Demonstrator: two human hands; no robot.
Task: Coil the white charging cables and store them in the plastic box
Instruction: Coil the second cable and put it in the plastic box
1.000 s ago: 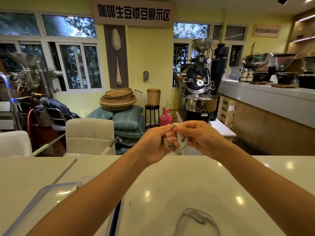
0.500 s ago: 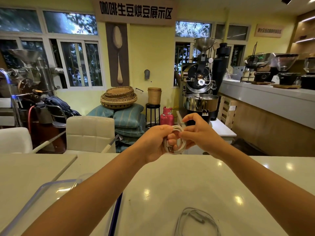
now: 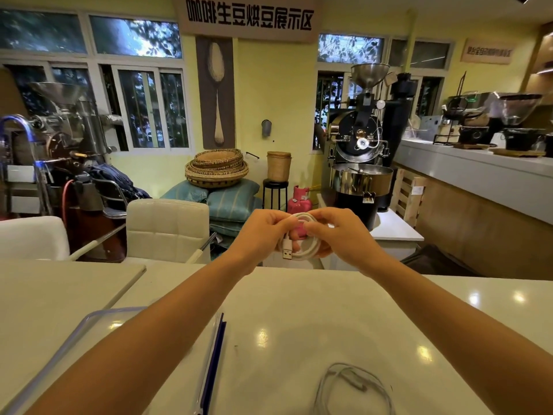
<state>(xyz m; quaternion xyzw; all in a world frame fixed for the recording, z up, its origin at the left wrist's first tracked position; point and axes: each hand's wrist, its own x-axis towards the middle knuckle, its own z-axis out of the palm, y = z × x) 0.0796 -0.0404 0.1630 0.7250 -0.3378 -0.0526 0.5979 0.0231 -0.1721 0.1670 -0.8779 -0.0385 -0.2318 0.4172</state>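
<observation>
A white charging cable wound into a small ring is held up above the far edge of the table. My left hand pinches its left side, and the USB plug hangs down below my fingers. My right hand grips the ring's right side. A second white cable lies loose on the white table near me. The clear plastic box with a blue-edged rim sits at the lower left, partly hidden under my left forearm.
Two white chairs stand just beyond the table's far edge. Behind them are stacked cushions with woven baskets, a pink gas cylinder and a coffee roaster. A grey counter runs along the right.
The coil has been turned between my hands so the USB plug now hangs below my left fingers. My right fingers, spread half a second ago, have closed on the ring.
</observation>
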